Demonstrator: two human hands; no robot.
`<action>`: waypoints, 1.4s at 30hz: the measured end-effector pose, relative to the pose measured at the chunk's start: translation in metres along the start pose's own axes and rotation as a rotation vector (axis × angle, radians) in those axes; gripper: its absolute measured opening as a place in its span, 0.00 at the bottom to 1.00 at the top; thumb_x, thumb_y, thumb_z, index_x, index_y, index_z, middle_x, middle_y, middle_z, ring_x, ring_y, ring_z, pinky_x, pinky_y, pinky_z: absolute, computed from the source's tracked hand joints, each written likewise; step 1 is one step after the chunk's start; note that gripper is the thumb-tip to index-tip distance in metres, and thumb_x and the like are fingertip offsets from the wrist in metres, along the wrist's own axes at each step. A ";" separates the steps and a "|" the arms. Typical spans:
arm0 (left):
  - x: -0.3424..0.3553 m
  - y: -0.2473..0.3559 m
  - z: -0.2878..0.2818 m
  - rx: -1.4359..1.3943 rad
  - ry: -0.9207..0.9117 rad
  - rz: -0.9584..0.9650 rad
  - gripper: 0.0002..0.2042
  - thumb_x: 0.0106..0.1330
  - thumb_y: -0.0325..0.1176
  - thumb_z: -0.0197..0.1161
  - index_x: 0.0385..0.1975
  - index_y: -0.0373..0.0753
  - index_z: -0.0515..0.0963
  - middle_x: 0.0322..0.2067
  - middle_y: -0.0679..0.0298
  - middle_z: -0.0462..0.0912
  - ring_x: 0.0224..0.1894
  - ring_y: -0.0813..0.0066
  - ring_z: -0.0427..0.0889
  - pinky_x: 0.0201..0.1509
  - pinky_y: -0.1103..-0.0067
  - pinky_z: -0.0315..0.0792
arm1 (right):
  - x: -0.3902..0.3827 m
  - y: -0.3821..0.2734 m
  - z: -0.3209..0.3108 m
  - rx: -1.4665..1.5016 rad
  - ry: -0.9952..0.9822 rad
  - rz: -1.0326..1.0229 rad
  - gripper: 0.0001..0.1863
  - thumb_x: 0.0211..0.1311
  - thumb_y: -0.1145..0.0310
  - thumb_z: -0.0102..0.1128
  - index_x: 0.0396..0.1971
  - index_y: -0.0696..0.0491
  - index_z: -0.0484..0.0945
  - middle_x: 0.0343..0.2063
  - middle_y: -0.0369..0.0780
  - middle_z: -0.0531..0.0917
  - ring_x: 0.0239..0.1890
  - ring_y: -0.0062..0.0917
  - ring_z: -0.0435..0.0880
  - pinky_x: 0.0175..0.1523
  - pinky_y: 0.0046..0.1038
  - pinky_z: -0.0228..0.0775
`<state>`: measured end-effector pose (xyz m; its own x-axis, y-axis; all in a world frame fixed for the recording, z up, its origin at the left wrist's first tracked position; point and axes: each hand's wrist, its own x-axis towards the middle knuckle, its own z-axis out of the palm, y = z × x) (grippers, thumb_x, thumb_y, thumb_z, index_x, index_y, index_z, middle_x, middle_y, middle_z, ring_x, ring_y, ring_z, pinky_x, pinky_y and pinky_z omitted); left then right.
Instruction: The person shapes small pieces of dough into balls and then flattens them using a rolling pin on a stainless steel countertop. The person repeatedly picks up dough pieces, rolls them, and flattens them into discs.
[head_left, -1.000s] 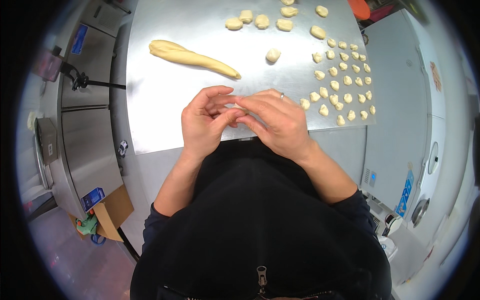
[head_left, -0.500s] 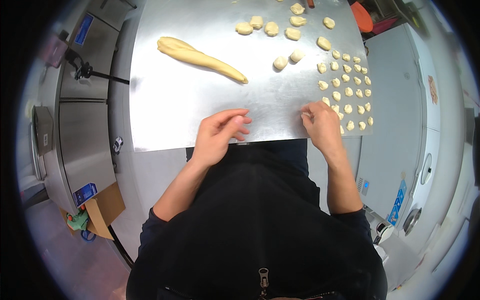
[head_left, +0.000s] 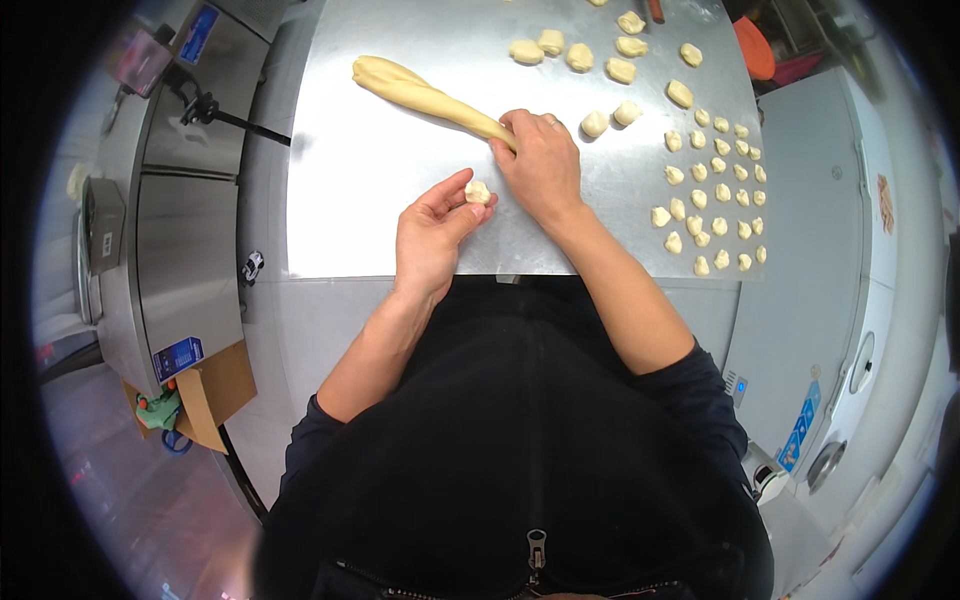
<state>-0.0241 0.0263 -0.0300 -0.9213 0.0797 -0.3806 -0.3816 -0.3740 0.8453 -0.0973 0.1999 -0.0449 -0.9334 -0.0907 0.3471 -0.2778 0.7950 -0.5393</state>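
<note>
My left hand (head_left: 432, 235) is near the front of the metal table, closed lightly on a small pale dough piece (head_left: 478, 192) between thumb and fingers. My right hand (head_left: 543, 168) rests at the thin end of a long yellow dough rope (head_left: 420, 97), its fingers and thumb around that tip, which they partly hide. The rope lies slantwise, thick at the far left and narrowing toward me. Several small dough pieces (head_left: 722, 193) stand in rough rows along the table's right side.
Larger dough lumps (head_left: 580, 57) lie at the far middle of the metal table (head_left: 350, 200), with two rounder dough balls (head_left: 595, 124) just beyond my right hand. A black stand arm (head_left: 250, 127) reaches the left table edge. A grey-white cabinet (head_left: 810, 200) stands to the right.
My right hand has moved left and away from me, from beside the small pieces to the rope's tip. A small dough piece now shows in my left hand. The whole view has shifted slightly.
</note>
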 end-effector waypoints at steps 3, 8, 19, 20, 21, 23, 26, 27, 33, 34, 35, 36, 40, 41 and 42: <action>-0.003 0.002 0.000 0.024 -0.015 -0.009 0.19 0.77 0.24 0.67 0.63 0.25 0.78 0.46 0.54 0.88 0.51 0.66 0.91 0.60 0.74 0.86 | -0.019 0.008 -0.003 -0.067 0.009 0.025 0.16 0.62 0.69 0.73 0.48 0.55 0.85 0.40 0.44 0.90 0.48 0.42 0.87 0.54 0.45 0.78; 0.000 0.005 -0.001 0.078 -0.073 -0.057 0.17 0.77 0.26 0.68 0.60 0.24 0.80 0.48 0.52 0.89 0.51 0.67 0.91 0.59 0.74 0.86 | -0.059 0.012 -0.036 -0.107 -0.112 -0.245 0.18 0.66 0.73 0.67 0.55 0.58 0.84 0.57 0.48 0.86 0.56 0.47 0.87 0.63 0.42 0.79; 0.006 0.009 0.024 0.066 -0.084 -0.128 0.19 0.79 0.29 0.66 0.62 0.22 0.78 0.49 0.50 0.89 0.48 0.66 0.91 0.58 0.74 0.87 | -0.051 -0.031 -0.076 1.017 -0.075 0.391 0.23 0.77 0.78 0.63 0.69 0.62 0.74 0.51 0.44 0.89 0.60 0.28 0.88 0.61 0.28 0.83; 0.005 0.011 0.026 0.055 -0.111 -0.112 0.19 0.79 0.29 0.66 0.62 0.22 0.78 0.50 0.50 0.89 0.49 0.67 0.91 0.58 0.74 0.87 | -0.053 -0.037 -0.074 0.970 -0.038 0.349 0.22 0.74 0.77 0.67 0.66 0.60 0.77 0.51 0.45 0.90 0.57 0.29 0.90 0.60 0.27 0.84; 0.006 0.014 0.027 0.040 -0.121 -0.104 0.19 0.79 0.29 0.66 0.62 0.22 0.78 0.50 0.51 0.89 0.50 0.67 0.91 0.58 0.75 0.86 | -0.053 -0.040 -0.072 0.868 -0.009 0.293 0.22 0.73 0.77 0.68 0.64 0.59 0.78 0.51 0.44 0.90 0.57 0.29 0.91 0.59 0.28 0.85; 0.005 0.018 0.031 -0.075 -0.131 -0.148 0.19 0.79 0.29 0.66 0.63 0.21 0.78 0.51 0.51 0.89 0.51 0.68 0.90 0.58 0.75 0.86 | -0.055 -0.042 -0.068 0.662 0.042 0.157 0.20 0.71 0.76 0.71 0.60 0.58 0.79 0.50 0.43 0.91 0.56 0.29 0.92 0.57 0.28 0.86; 0.002 0.022 0.035 -0.269 -0.139 -0.235 0.20 0.80 0.30 0.66 0.64 0.22 0.77 0.52 0.51 0.89 0.52 0.69 0.90 0.57 0.75 0.86 | -0.054 -0.036 -0.062 0.264 0.114 -0.075 0.16 0.65 0.75 0.76 0.51 0.57 0.84 0.50 0.42 0.91 0.55 0.35 0.92 0.54 0.32 0.86; 0.001 0.022 0.037 -0.264 -0.142 -0.222 0.20 0.80 0.30 0.66 0.64 0.22 0.77 0.51 0.51 0.89 0.51 0.69 0.90 0.57 0.75 0.85 | -0.054 -0.033 -0.061 0.144 0.137 -0.145 0.15 0.65 0.75 0.76 0.50 0.57 0.85 0.51 0.42 0.91 0.55 0.36 0.92 0.54 0.33 0.86; 0.001 0.019 0.032 -0.018 -0.119 -0.069 0.21 0.79 0.29 0.66 0.65 0.23 0.77 0.51 0.53 0.90 0.49 0.70 0.90 0.57 0.77 0.84 | -0.051 -0.021 -0.064 0.418 0.016 -0.080 0.17 0.71 0.69 0.72 0.55 0.58 0.87 0.52 0.42 0.92 0.59 0.34 0.90 0.59 0.30 0.82; 0.003 0.019 0.030 0.012 -0.108 -0.057 0.21 0.79 0.29 0.67 0.66 0.23 0.77 0.50 0.54 0.91 0.49 0.70 0.90 0.56 0.78 0.84 | -0.050 -0.019 -0.066 0.560 -0.037 0.103 0.17 0.72 0.68 0.72 0.56 0.59 0.87 0.51 0.42 0.92 0.58 0.32 0.90 0.60 0.29 0.81; 0.005 0.019 0.028 0.060 -0.138 -0.013 0.21 0.79 0.29 0.67 0.66 0.24 0.77 0.50 0.53 0.91 0.49 0.70 0.90 0.56 0.77 0.84 | -0.047 -0.017 -0.069 0.694 -0.063 0.217 0.18 0.73 0.66 0.71 0.57 0.59 0.87 0.50 0.42 0.92 0.57 0.29 0.89 0.60 0.27 0.80; 0.006 0.019 0.027 0.108 -0.150 0.029 0.20 0.79 0.28 0.66 0.66 0.25 0.77 0.49 0.53 0.91 0.49 0.70 0.90 0.56 0.76 0.85 | -0.044 -0.015 -0.071 0.829 -0.088 0.333 0.19 0.74 0.65 0.71 0.58 0.59 0.87 0.49 0.42 0.93 0.57 0.26 0.89 0.60 0.26 0.79; 0.005 0.019 0.027 0.217 -0.133 0.125 0.17 0.76 0.26 0.69 0.61 0.27 0.83 0.46 0.54 0.92 0.44 0.76 0.90 0.48 0.79 0.84 | -0.036 -0.009 -0.075 1.026 -0.382 0.520 0.14 0.76 0.68 0.69 0.54 0.61 0.88 0.46 0.42 0.93 0.46 0.18 0.89 0.54 0.23 0.79; 0.002 0.018 0.028 0.282 -0.118 0.163 0.15 0.76 0.26 0.69 0.59 0.27 0.84 0.46 0.55 0.93 0.42 0.76 0.90 0.47 0.79 0.84 | -0.036 -0.010 -0.074 1.026 -0.338 0.517 0.14 0.75 0.70 0.69 0.54 0.60 0.88 0.45 0.42 0.93 0.43 0.18 0.89 0.52 0.22 0.80; 0.000 0.018 0.030 0.340 -0.091 0.206 0.14 0.76 0.26 0.68 0.57 0.28 0.86 0.45 0.55 0.93 0.41 0.77 0.90 0.47 0.80 0.84 | -0.038 -0.011 -0.074 1.035 -0.307 0.511 0.13 0.75 0.71 0.69 0.53 0.60 0.88 0.44 0.43 0.93 0.39 0.17 0.89 0.50 0.22 0.80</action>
<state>-0.0331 0.0470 -0.0038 -0.9782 0.1224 -0.1680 -0.1768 -0.0649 0.9821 -0.0422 0.2384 0.0048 -0.9652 -0.1564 -0.2095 0.2220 -0.0672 -0.9727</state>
